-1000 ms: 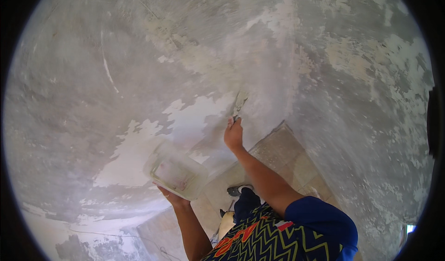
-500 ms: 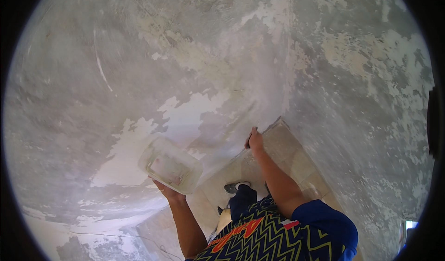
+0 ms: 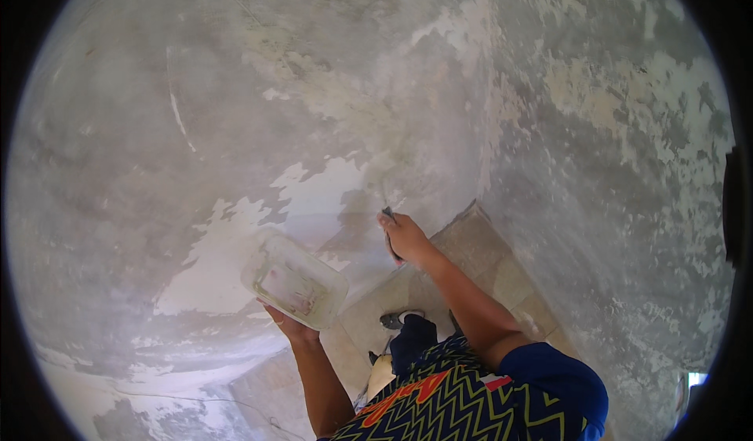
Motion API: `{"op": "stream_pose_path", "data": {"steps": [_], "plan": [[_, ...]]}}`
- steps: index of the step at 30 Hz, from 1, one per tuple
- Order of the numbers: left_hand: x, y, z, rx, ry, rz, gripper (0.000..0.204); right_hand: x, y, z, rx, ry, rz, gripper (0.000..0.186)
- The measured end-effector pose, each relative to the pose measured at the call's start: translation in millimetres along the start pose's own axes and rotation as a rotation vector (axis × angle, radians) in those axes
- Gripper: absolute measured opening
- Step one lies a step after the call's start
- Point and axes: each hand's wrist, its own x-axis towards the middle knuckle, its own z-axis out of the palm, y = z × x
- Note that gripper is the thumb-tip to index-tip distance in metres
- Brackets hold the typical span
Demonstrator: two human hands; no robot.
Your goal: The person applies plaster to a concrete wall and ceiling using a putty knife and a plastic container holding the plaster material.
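A translucent plastic container with pale residue inside rests in my left hand, which grips it from below at the lower edge. My right hand is closed on a putty knife, its dark handle showing between the fingers. The blade is hard to make out against the mottled grey wall, just beyond my fingertips. The wall has white patches and a pale greenish smeared band above my right hand.
A second wall meets this one at a corner on the right. Beige floor tiles lie below, with my shoe on them. A thin cable runs at the lower left, and an unclear tan object is beside my leg.
My right hand went down and right along the wall, then came back left and slightly up. The container in my left hand shifted a little left, then slightly back right.
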Motion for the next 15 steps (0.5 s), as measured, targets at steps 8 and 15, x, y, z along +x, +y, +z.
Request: {"op": "stream_pose_path", "data": {"steps": [8, 15], "plan": [[-10, 10, -19, 0.022, 0.022, 0.026, 0.08, 19, 34, -4, 0.083, 0.41, -0.225, 0.036], [-11, 12, -14, -0.014, 0.009, 0.018, 0.077, 109, 96, 41, -0.464, 0.566, -0.263, 0.036]]}}
